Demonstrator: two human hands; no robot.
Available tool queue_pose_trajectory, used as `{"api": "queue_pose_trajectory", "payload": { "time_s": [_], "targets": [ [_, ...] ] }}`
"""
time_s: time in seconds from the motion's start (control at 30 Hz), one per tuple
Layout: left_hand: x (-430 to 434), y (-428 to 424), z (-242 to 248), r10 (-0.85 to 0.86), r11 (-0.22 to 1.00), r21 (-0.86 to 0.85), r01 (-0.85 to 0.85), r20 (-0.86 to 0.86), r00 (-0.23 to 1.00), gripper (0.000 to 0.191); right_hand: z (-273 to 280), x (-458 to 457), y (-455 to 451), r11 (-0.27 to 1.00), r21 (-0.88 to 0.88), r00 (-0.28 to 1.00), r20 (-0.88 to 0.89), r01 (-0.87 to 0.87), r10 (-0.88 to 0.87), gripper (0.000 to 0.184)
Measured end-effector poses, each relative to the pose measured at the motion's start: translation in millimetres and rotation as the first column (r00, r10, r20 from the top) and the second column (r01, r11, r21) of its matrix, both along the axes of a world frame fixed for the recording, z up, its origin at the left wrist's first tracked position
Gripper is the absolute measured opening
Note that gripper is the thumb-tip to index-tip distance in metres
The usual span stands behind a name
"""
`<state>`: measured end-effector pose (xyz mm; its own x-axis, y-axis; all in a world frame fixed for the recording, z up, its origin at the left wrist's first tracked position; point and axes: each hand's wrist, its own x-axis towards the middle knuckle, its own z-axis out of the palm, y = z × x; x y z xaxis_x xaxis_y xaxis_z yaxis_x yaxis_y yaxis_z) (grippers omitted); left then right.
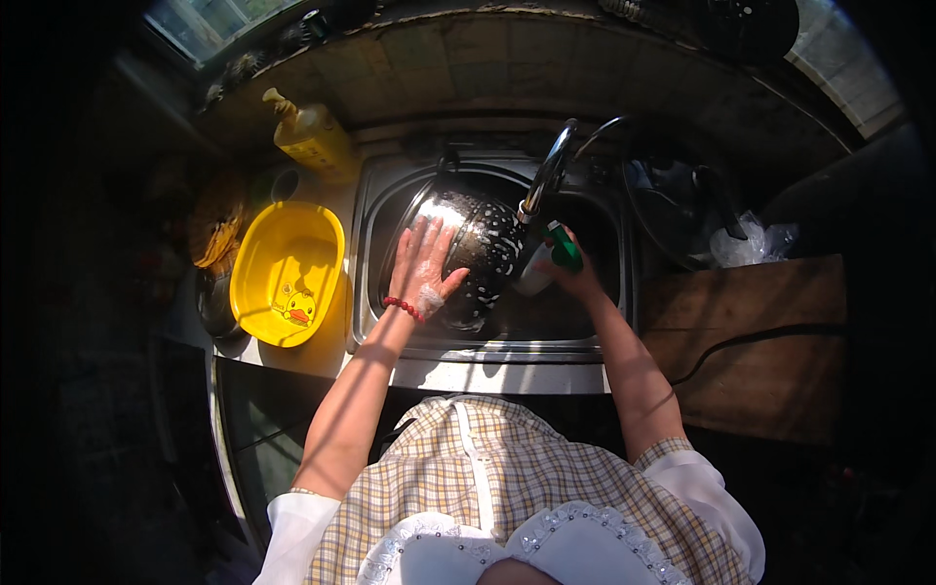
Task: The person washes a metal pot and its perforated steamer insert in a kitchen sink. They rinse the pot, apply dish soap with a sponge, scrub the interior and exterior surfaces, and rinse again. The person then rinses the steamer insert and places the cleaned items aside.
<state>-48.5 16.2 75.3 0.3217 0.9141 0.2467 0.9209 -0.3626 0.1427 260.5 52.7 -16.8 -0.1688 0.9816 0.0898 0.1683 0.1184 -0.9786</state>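
In the metal sink (361,256) lies a dark, shiny round pan (479,238), tilted and flecked with white suds. My left hand (424,263) rests flat against its surface, fingers spread, with foam on the skin and a red bead bracelet (403,308) at the wrist. Over the right side of the sink, my right hand (582,278) grips a bottle with a green spray-type head (564,247) and a whitish body (536,272). Its lower part is blurred in shadow. The chrome faucet (550,168) arches above, between the two hands; no water stream is visible.
A yellow plastic basin (287,274) with a duck picture stands left of the sink. Behind it is a yellow pump bottle (316,139). On the right are a dark pan-like vessel (662,212), a clear plastic bag (753,241) and a wooden board (753,365) crossed by a black cable (760,335).
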Motion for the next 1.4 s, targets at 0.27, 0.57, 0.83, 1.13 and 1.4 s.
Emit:
{"api": "queue_pose_trajectory", "payload": {
  "time_s": [0.27,0.57,0.83,1.13,1.4],
  "targets": [
    [0.6,1.4,-1.7,0.008,1.000,0.018,-0.007,-0.041,0.999,0.069,-19.4,13.5,-10.5,0.988,-0.152,1.000,-0.020,-0.014,0.011,0.076],
    [-0.5,2.6,-5.4,-0.003,0.997,0.071,0.006,-0.037,0.999,0.068,-23.3,6.6,-23.2,0.988,-0.151,0.990,0.140,0.023,-0.002,0.069],
    [-1.6,3.8,-8.9,-0.016,0.993,0.114,0.019,-0.024,1.000,0.058,-78.6,-8.6,-47.5,0.946,-0.321,0.589,0.758,-0.036,0.280,0.077],
    [-0.5,0.8,-5.5,-0.058,0.991,0.109,0.073,-0.130,0.990,0.046,-93.3,-27.1,-46.7,0.749,-0.602,0.201,0.726,-0.275,0.657,0.049],
    [-13.5,2.1,6.6,-0.244,0.964,0.085,0.250,-0.075,0.967,0.053,28.0,-14.0,-81.8,0.895,-0.441,0.780,0.538,-0.063,0.320,0.036]
  ]
}}
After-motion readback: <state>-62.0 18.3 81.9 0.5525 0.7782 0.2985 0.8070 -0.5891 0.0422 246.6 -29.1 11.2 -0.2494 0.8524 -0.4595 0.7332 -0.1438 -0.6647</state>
